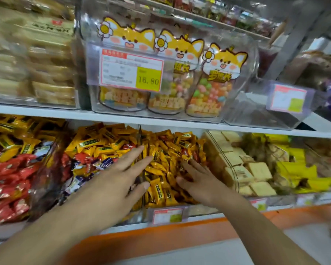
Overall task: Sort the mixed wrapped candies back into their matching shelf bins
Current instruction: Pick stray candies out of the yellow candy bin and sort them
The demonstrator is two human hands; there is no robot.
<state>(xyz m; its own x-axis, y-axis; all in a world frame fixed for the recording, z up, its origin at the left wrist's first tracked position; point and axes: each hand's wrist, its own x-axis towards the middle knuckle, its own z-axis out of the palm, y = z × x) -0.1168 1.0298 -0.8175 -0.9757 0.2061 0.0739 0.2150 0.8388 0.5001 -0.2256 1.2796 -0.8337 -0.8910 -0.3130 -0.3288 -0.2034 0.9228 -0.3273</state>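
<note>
Left hand (120, 176) spread flat; right hand (196, 179) fingers probably buried in yellow candies (161, 169), grasp unclear.

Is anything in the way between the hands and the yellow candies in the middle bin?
Nothing visible is. The left hand hovers open just above the yellow candies, over the clear divider between the bins. The right hand already rests its fingers in the pile. The bin is open at the top.

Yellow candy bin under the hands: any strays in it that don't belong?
Yes. A few red-wrapped candies sit among the yellow ones in that bin, near its back. The bin to its left is mixed yellow, red and purple.
</note>
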